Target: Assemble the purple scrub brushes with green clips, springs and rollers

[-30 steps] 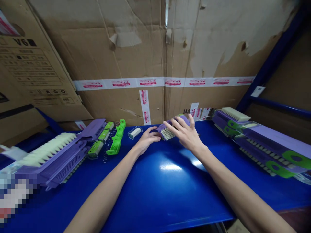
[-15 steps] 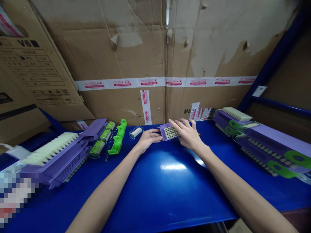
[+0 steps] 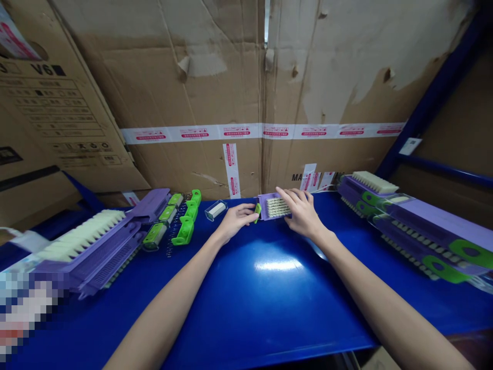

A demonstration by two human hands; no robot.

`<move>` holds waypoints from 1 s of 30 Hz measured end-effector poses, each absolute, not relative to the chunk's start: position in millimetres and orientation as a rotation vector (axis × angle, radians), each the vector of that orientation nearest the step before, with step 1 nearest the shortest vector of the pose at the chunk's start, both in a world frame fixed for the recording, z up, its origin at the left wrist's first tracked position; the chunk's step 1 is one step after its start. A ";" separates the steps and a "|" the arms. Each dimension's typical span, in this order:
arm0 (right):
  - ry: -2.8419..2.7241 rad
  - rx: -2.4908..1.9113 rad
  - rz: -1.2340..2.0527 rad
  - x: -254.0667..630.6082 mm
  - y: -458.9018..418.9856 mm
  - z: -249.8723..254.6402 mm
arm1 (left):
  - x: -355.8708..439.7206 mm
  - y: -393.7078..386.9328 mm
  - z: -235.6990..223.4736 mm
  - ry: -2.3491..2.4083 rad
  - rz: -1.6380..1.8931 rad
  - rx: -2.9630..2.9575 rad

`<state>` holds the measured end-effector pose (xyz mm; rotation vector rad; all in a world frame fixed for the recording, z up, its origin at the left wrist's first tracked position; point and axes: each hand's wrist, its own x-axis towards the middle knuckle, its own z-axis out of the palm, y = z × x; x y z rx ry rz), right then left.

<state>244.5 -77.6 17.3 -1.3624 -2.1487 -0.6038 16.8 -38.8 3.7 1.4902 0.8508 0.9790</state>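
My right hand [image 3: 303, 211] is closed around the right part of a purple brush [image 3: 263, 200], whose pale bristles [image 3: 276, 207] face me. Pinched in the fingers of my left hand [image 3: 235, 221] is a small green plastic part [image 3: 258, 211], right at the left end of the brush. Whether the green part is joined to the brush I cannot tell. Just behind my left hand lies a small clear case [image 3: 216, 209] with a white block in it.
Green holders [image 3: 186, 224], dark springs and green-and-clear cases [image 3: 154, 235] lie at the left. Stacked purple brush bodies [image 3: 111, 257] stand farther left. More purple brushes [image 3: 435, 211] with green ends fill the right side. Cardboard [image 3: 192, 92] walls the back of the blue surface [image 3: 246, 303].
The brush has shifted slightly right and turned to lie more level in my right hand. The green part now shows between my left fingers at its left end.
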 end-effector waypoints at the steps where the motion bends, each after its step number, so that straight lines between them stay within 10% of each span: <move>1: -2.154 -1.358 -0.588 244.3 -77.0 16.3 | 17.2 -38.5 3.0 0.849 0.988 1.498; 30: -2.132 -1.166 -0.169 251.4 -72.3 10.1 | 8.3 -46.8 0.9 0.871 1.248 2.566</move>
